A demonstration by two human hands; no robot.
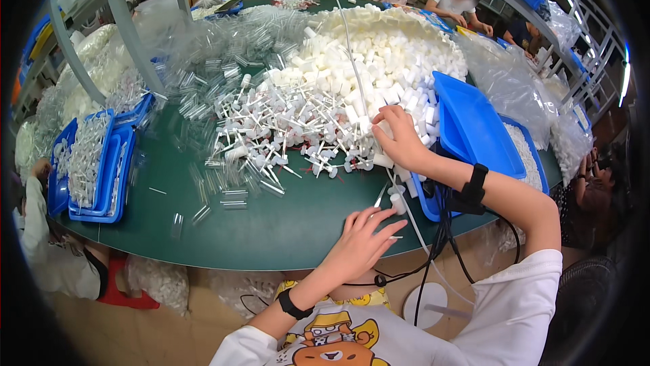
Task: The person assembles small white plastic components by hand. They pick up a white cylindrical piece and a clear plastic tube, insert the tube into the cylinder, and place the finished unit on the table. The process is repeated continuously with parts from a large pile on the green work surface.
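Note:
My left hand is palm down at the table's near edge, its fingers spread. A thin white stick shows beside its fingertips; whether it is gripped I cannot tell. Just beyond those fingers is a white cylindrical cap. My right hand reaches over the near side of a heap of white caps, thumb and fingers apart, with nothing visibly held. Left of it lies a pile of white-stemmed pieces with translucent heads. A pale cable hangs down across the heap, close to the right hand.
Clear plastic tubes are scattered on the green table. Blue trays stand right and left, the left one holding white parts. Black cables run beside my right forearm. Metal posts rise at left; other people sit around the table.

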